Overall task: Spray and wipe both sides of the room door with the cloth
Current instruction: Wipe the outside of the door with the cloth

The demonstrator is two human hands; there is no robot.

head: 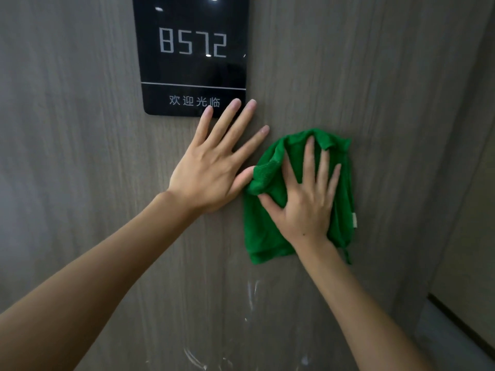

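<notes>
Left hand [211,167]: flat against the door at the centre of the frame, fingers straight and fanned, pointing up and to the right; two fingertips overlap the lower right corner of the number plate; the thumb reaches right and touches the bunched left edge of the cloth; it grasps nothing.
Right hand [308,207]: just right of the left hand, palm down on the cloth, fingers spread and nearly straight, pressing the fabric onto the door; the thumb lies under a fold at the cloth's left side, so it may be lightly catching that fold, though the view does not settle it.
Door [80,129]: grey-brown wood-grain surface filling almost the whole frame; pale wet streaks and droplets show in the lower centre, below the cloth.
Door frame [471,183]: a plainer grey strip down the right edge of the frame, with a dark line and a lighter panel in the lower right corner.
Number plate [192,54]: glossy black panel at the upper centre, showing the digits 8572, a thin line beneath them and a row of Chinese characters at its foot.
Cloth [262,231]: green, right of centre, held flat on the door under the right hand; crumpled at the top and left, hanging looser at the bottom; a small pale tag shows on its right edge.
</notes>
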